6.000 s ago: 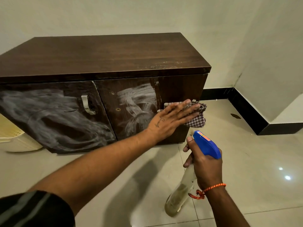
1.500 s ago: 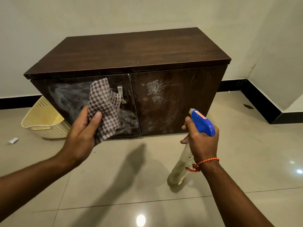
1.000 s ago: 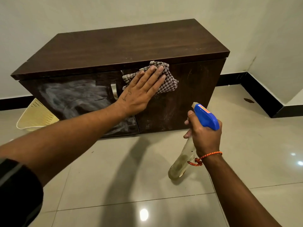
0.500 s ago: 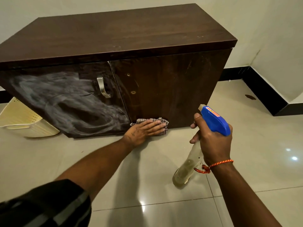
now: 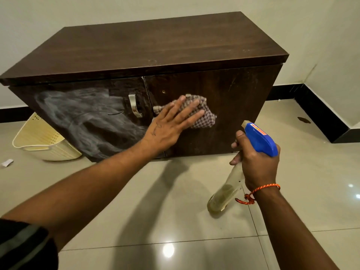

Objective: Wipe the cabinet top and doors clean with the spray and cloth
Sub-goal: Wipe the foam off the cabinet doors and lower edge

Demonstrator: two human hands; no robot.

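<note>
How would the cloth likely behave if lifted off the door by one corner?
Probably floppy: the cloth lies bunched and creased under the left hand. Likely light, since flat fingers alone pin it to the door. Released, it would probably drop.

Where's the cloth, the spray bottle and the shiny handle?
cloth [image 5: 204, 118]: head view, checked part right of the fingers.
spray bottle [image 5: 260, 140]: head view, blue top.
handle [image 5: 134, 106]: head view, metal middle.

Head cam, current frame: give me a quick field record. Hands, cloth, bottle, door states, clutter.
left hand: flat, pressing checked cloth on right door
right hand: gripping spray bottle, off the cabinet
left door: whitish smears, metal handle
right door: no smears visible
cabinet top: bare, faint specks
floor: cream basket left of cabinet, paper scrap
</note>
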